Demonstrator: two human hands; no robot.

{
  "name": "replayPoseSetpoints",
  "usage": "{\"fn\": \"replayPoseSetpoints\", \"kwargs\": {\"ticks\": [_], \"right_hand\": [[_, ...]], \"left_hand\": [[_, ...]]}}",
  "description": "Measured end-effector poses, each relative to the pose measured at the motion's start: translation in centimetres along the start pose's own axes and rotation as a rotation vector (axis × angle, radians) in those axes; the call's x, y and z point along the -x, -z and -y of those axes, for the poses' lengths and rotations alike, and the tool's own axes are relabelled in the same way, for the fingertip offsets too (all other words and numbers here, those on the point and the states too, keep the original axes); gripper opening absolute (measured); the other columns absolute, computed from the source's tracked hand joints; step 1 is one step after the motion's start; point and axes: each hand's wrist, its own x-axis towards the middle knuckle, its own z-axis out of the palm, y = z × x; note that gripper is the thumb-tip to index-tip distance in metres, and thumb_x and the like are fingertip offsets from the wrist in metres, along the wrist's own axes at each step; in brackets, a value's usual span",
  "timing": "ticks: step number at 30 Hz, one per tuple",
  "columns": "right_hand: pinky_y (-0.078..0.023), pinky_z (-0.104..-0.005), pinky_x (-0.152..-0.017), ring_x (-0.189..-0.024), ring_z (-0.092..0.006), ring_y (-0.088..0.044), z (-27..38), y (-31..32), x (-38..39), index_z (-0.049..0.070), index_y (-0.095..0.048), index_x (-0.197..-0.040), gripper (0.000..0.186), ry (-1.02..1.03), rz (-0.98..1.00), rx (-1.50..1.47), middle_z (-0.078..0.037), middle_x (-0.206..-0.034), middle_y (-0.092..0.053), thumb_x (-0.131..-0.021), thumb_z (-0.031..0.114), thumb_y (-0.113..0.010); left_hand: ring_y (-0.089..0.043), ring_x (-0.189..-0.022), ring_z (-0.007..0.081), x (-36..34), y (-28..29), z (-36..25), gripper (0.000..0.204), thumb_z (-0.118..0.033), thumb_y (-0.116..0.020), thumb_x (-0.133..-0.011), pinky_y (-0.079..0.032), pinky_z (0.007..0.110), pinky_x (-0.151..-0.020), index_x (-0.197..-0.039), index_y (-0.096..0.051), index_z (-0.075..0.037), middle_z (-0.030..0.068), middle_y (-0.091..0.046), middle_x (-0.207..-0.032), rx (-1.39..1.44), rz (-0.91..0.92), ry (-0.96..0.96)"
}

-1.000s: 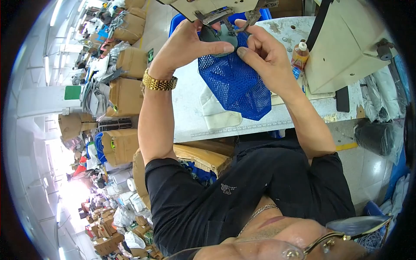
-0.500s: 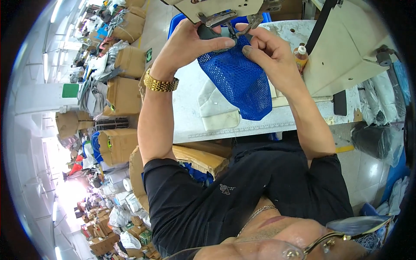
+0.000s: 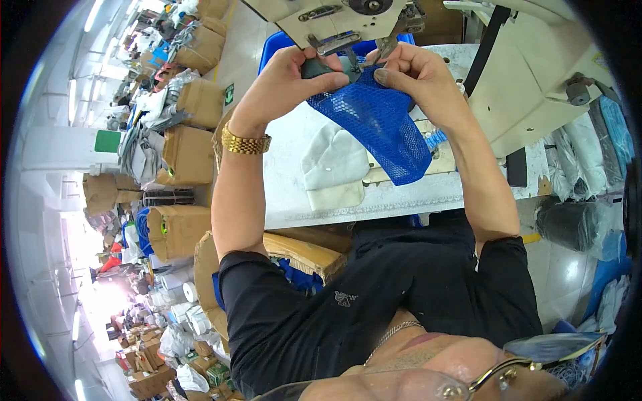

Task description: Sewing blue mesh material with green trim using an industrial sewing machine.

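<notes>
A piece of blue mesh fabric (image 3: 374, 120) hangs down from under the needle area of a sewing machine (image 3: 328, 23). My left hand (image 3: 291, 83) is closed on its upper left edge, thumb on top, beside a dark grey-green piece (image 3: 322, 67) whose kind I cannot make out. My right hand (image 3: 418, 77) pinches the upper right edge of the mesh, close to the presser foot (image 3: 388, 50). Both hands are raised over the white table (image 3: 281, 180). The fingers hide part of the edge between them.
Pale fabric pieces (image 3: 334, 160) lie on the table below the mesh. A dark flat object (image 3: 517, 167) is near the right edge. An open carton (image 3: 307, 252) with blue material stands by my left elbow. A blue bin (image 3: 271, 50) is behind the machine head.
The mesh's lower end has swung slightly right, uncovering more of the pale pieces and a blue patterned item by my right wrist. Both hands keep their hold; the whole view has shifted a little.
</notes>
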Motion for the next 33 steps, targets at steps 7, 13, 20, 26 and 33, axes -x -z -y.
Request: {"fn": "replayPoseSetpoints", "kwargs": {"ticks": [7,13,20,26,33], "right_hand": [[-0.043,-0.0208,-0.062,-0.071,-0.0031,-0.054,1.2,1.8,-0.5,0.003,-0.068,-0.099,0.013,-0.048,0.141,-0.004,0.003,-0.075,-0.062,-0.089,0.012,-0.069],[-0.048,-0.0315,-0.068,-0.077,-0.0202,-0.065,6.3,-1.6,2.9,0.003,-0.069,-0.086,0.011,0.583,-0.19,0.388,-0.007,-0.082,-0.068,-0.087,0.014,-0.069],[-0.044,-0.0382,-0.077,-0.068,-0.0247,-0.063,1.9,-3.3,3.3,0.006,-0.067,-0.081,0.014,0.396,-0.033,0.761,-0.007,-0.068,-0.064,-0.084,0.019,-0.07],[-0.048,-0.0305,-0.063,-0.061,-0.0182,-0.061,2.1,-3.9,3.3,0.004,-0.067,-0.093,0.017,0.0,-0.312,0.394,-0.006,-0.067,-0.063,-0.082,0.015,-0.072],[-0.048,-0.0252,-0.061,-0.064,-0.0117,-0.057,0.4,-2.3,1.7,0.001,-0.065,-0.1,0.027,0.173,-0.252,0.241,-0.005,-0.072,-0.062,-0.078,0.012,-0.076]], "left_hand": [[-0.057,-0.074,0.0039,0.0,-0.3,-0.7,0.019,-0.014,-0.08,-0.081,-0.048,0.02,-0.066,-0.087,-0.068,0.0,-0.0021,-0.066,-0.084,-0.12,-0.012,0.023],[-0.057,-0.072,0.0053,1.1,-1.5,-1.1,0.023,-0.015,-0.081,-0.08,-0.05,0.022,-0.067,-0.091,-0.067,0.001,0.001,-0.066,-0.078,-0.153,-0.151,-0.007],[-0.059,-0.085,0.0064,0.2,-0.5,0.3,0.023,-0.014,-0.077,-0.084,-0.049,0.023,-0.078,-0.098,-0.067,0.001,0.002,-0.068,-0.09,-0.051,-0.064,-0.067],[-0.058,-0.09,0.0076,0.3,-0.4,1.3,0.024,-0.014,-0.078,-0.084,-0.049,0.025,-0.081,-0.1,-0.066,-0.001,0.0002,-0.066,-0.097,0.034,0.023,-0.005],[-0.057,-0.086,0.0068,1.2,-2.7,0.8,0.02,-0.014,-0.078,-0.083,-0.048,0.024,-0.076,-0.092,-0.064,-0.003,0.0024,-0.066,-0.094,0.004,-0.179,-0.08]]}}
